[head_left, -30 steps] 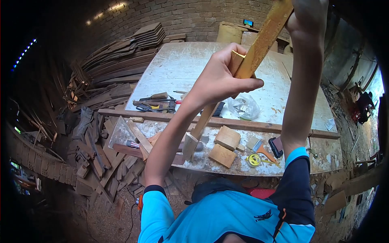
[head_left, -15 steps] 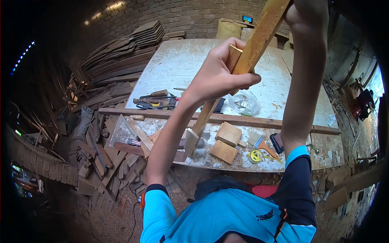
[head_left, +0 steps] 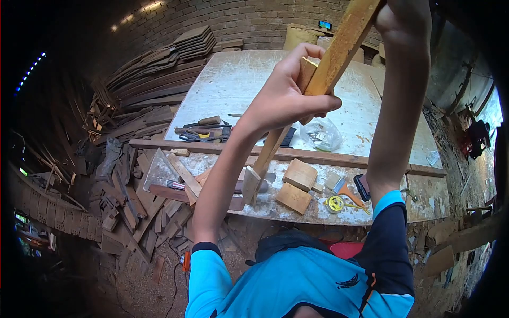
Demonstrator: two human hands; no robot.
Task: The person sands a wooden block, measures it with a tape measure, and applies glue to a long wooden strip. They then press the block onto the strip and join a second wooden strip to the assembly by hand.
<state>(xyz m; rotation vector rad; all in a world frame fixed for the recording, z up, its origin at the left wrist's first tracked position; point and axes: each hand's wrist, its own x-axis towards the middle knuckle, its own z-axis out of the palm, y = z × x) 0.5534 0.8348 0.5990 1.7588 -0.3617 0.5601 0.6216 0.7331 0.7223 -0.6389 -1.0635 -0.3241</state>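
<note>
My left hand (head_left: 294, 93) is wrapped round a long wooden strip (head_left: 338, 53) that slants up to the right, with a short wood piece (head_left: 306, 74) pressed against it. At the strip's upper end, my right hand (head_left: 404, 20) grips it near the top edge of the view; its fingers are partly hidden behind the wood. Below my left hand, a narrow wooden length (head_left: 269, 151) slopes down to a small upright board (head_left: 250, 184) at the bench edge. Two wooden blocks (head_left: 300, 175) (head_left: 293, 198) lie to the right of that board.
On the bench (head_left: 233, 74) are a plastic bag (head_left: 322, 135), hand tools (head_left: 204, 130), a brush (head_left: 350, 193), a yellow tape measure (head_left: 334, 204) and a dark phone-like object (head_left: 362, 187). A wooden rail (head_left: 313, 156) crosses it. Scrap wood (head_left: 124, 196) is heaped at left.
My left index finger has lifted and bent slightly above the short wood piece. The strip and both arms have hardly moved.
</note>
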